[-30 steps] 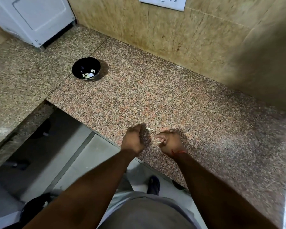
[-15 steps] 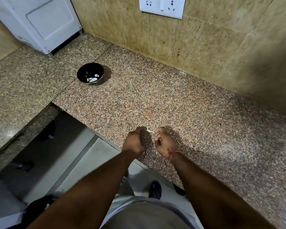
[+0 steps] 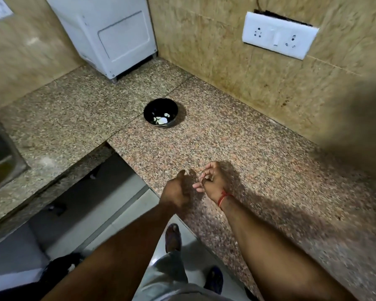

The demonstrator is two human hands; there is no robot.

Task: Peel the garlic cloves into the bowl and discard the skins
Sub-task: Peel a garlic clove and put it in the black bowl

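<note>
Nearest to us, our two forearms reach out over the edge of the granite counter (image 3: pixel 258 161), with our feet on the pale floor below. Our left hand (image 3: pixel 177 189) hovers at the counter's edge with its back turned to us; the fingers curl inward, but we cannot tell whether anything sits inside them. Just beside it, our right hand (image 3: pixel 213 181) is turned palm-side toward the left one, a red thread (image 3: pixel 223 197) tied around its wrist. Its fingers are bent in close, and the thumb and fingertips seem to pinch something small and pale, perhaps a garlic clove (image 3: pixel 202 175); the blur keeps us from being sure. The two hands are close but not touching.

Farther back, well apart from our hands, the black bowl (image 3: pixel 161 105) stands on the counter near a seam between slabs, with several pale peeled cloves (image 3: pixel 162 120) lying in its bottom. To the left, part of a steel sink (image 3: pixel 0 161) shows. Beyond the bowl, a white appliance (image 3: pixel 111 33) stands in the corner, and a white socket plate (image 3: pixel 279 39) is fixed to the tiled wall on the right.
</note>
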